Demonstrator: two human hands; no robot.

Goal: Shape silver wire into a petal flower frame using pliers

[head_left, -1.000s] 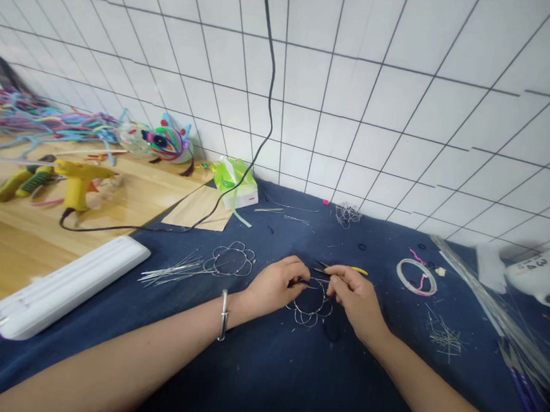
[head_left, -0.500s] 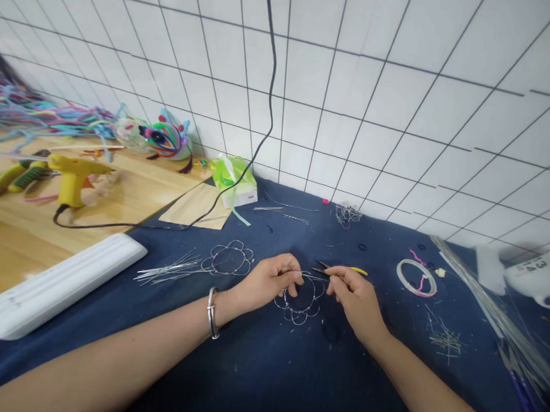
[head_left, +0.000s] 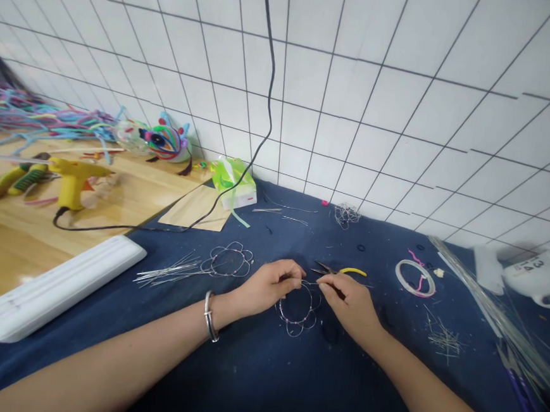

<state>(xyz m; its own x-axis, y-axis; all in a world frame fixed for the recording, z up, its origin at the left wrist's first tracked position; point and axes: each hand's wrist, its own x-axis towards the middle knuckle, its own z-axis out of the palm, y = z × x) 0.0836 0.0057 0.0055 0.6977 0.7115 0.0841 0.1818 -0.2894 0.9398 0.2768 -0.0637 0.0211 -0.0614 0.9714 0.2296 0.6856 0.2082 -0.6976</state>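
Silver wire, bent into a beaded flower frame (head_left: 298,309), lies on the blue-clothed table (head_left: 261,382) between both hands. The left hand (head_left: 268,287) pinches its upper rim, fingers together on the wire; the right hand (head_left: 349,304) nips a wire end at the same spot. By the look of it a petal loop is being closed, needing a tight, small twist. Beyond lie yellow-handled pliers (head_left: 341,271), then a finished wire flower (head_left: 229,261).
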